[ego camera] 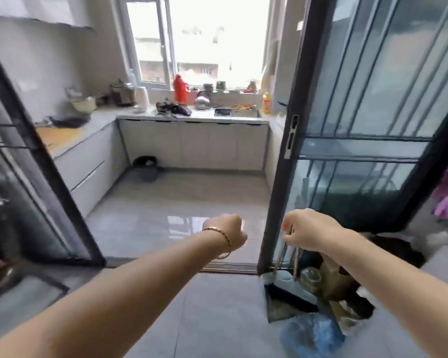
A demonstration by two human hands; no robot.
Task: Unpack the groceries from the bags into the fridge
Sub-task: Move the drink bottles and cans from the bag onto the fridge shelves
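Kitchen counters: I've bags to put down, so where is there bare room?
The near end of the left counter looks bare, between the dark pan and the door frame. The kitchen floor is open in front of the cabinets. The back counter is crowded around the red bottle; so is the floor by the dustpan.

Both bare forearms reach forward toward a dark door frame (279,161). The left hand (226,232), a thin bracelet (219,230) at its wrist, is balled into a fist just left of the frame. The right hand (309,229), low in front of the frame, curls its fingers round thin handles (296,264).
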